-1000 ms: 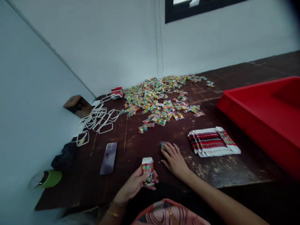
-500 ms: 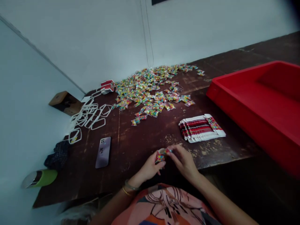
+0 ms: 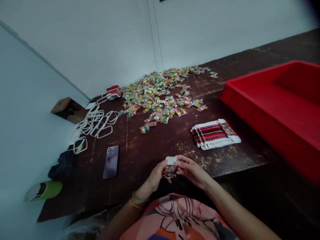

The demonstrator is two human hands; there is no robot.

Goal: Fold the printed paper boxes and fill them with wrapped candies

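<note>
Near the table's front edge I hold a small printed carton (image 3: 170, 170), red with many-coloured dots, its white flap standing up at the top. My left hand (image 3: 155, 176) grips the carton's left side, thumb near the flap. On the other side, the fingers of my right hand (image 3: 188, 168) pinch its right edge beside the flap. What is inside the carton is hidden. To the right lies a row of flattened cartons (image 3: 212, 135), white, red and dark, overlapping each other. Farther back spreads a heap of small clear packets with colourful contents (image 3: 157, 96).
A large red tray (image 3: 270, 110) stands at the right. On the left are a purple phone (image 3: 111, 162), white loop-shaped bands (image 3: 96, 121), a dark cloth (image 3: 61, 166), a green cup (image 3: 51, 190), a brown box (image 3: 68, 108) and stacked red-and-white cartons (image 3: 114, 91).
The carton has turned so its printed face and white flap show. My right hand has shifted from above its opening, where it held something colourful, to its right edge.
</note>
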